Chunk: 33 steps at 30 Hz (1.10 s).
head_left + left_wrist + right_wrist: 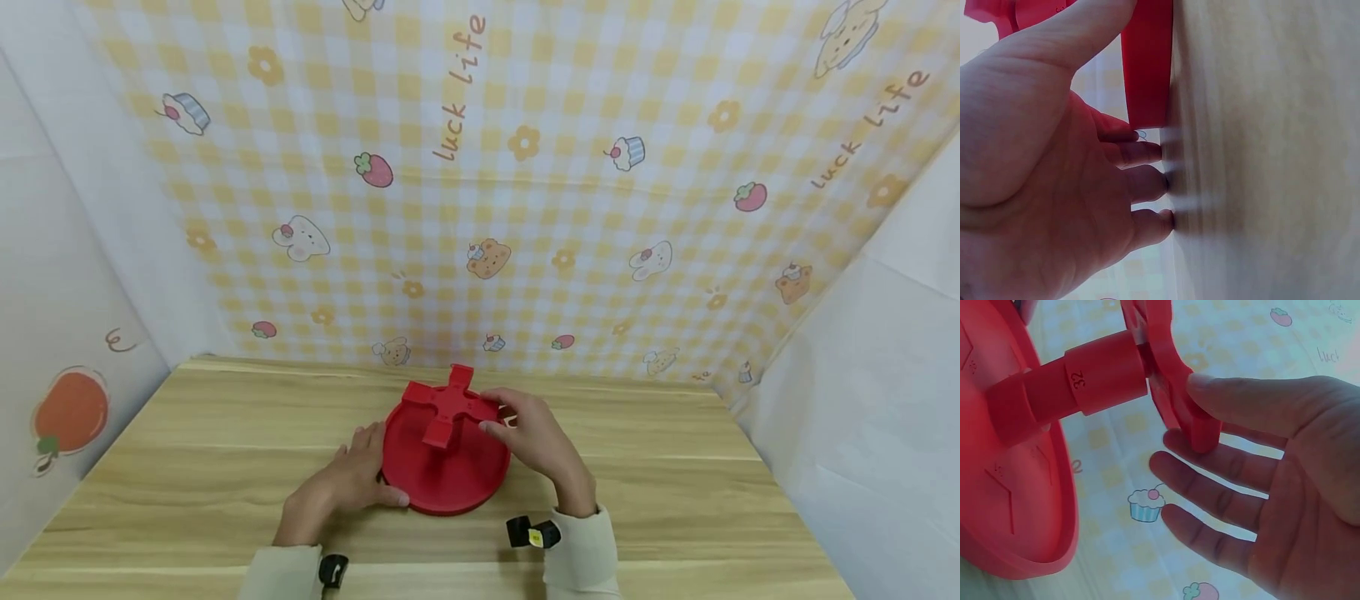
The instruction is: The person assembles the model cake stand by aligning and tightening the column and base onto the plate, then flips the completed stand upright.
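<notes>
A round red base [446, 483] with a raised rim lies on the table. From its middle rises a stepped red post [1107, 372], marked 32. On top of the post sits a red cross-shaped piece [452, 403] with flared arm ends, tilted in the head view. My left hand [352, 475] holds the base at its left side, thumb at the near rim and fingers along the edge; in the left wrist view those fingertips reach down to the wood. With thumb and index finger, my right hand [536, 433] pinches the right arm of the cross. Its other fingers extend below that arm.
The wood-grain table [675, 483] spreads out on both sides of the base. A yellow checked cloth [570, 208] with printed cartoons hangs behind the table. White cloth walls [862, 358] stand at both sides. Black bands [534, 533] are on both wrists.
</notes>
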{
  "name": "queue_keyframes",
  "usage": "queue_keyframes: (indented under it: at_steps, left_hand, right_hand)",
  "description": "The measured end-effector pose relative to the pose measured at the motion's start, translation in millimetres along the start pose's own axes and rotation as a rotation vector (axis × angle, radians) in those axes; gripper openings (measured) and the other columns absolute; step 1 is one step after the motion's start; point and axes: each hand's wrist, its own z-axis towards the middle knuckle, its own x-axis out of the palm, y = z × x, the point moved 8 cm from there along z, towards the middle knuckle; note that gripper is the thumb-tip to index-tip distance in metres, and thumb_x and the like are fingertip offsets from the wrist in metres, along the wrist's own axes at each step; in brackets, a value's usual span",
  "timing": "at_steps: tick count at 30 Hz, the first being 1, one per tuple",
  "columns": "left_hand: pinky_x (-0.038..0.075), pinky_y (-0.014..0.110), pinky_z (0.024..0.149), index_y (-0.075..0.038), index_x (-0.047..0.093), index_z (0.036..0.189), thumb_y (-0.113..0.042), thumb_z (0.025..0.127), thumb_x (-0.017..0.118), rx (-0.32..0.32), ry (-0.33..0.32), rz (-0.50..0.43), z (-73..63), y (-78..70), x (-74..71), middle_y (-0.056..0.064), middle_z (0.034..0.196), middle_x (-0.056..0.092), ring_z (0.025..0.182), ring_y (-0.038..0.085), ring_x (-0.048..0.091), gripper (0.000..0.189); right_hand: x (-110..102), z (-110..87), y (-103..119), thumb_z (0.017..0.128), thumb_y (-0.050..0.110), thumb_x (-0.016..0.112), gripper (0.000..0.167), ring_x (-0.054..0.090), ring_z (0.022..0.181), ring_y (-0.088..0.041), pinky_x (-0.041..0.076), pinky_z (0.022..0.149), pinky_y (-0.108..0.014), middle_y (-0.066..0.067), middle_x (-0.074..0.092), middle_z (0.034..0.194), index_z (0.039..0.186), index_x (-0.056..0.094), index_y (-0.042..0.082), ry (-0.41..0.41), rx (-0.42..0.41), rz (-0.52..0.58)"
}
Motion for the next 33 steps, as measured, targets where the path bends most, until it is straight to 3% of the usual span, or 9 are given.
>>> queue_keyframes:
  at_steps: [10, 22, 33]
  left_hand:
    - [0.014, 0.076, 0.110, 0.013, 0.015, 0.152, -0.043, 0.073, 0.086, 0.023, -0.007, -0.003, -0.8, -4.2, -2.5, 0.036, 0.155, 0.022, 0.143, 0.057, 0.011, 0.121]
    - [0.015, 0.077, 0.109, 0.012, 0.015, 0.152, -0.042, 0.073, 0.087, 0.035, -0.007, -0.010, -0.7, -4.7, -2.2, 0.036, 0.155, 0.022, 0.143, 0.057, 0.012, 0.120]
    - [0.015, 0.076, 0.109, 0.011, 0.016, 0.152, -0.043, 0.072, 0.087, 0.037, -0.011, -0.007, 0.9, -3.5, -1.7, 0.033, 0.154, 0.025, 0.143, 0.055, 0.015, 0.120]
  right_hand:
    - [0, -6.0, 3, 0.095, 0.018, 0.068, 0.038, 0.066, 0.098, -0.017, 0.053, 0.084, -0.036, -0.004, 0.068, 0.120, 0.130, 0.063, 0.006, 0.080, 0.013, -0.026]
    - [1, -9.6, 10, 0.098, 0.019, 0.063, 0.028, 0.066, 0.096, -0.015, 0.055, 0.084, -0.034, -0.001, 0.071, 0.105, 0.122, 0.068, 0.005, 0.135, -0.009, -0.039]
    - [10, -8.0, 17, 0.095, 0.019, 0.068, 0.030, 0.066, 0.091, -0.012, 0.056, 0.077, -0.022, -0.001, 0.072, 0.102, 0.121, 0.068, 0.004, 0.159, 0.001, -0.026]
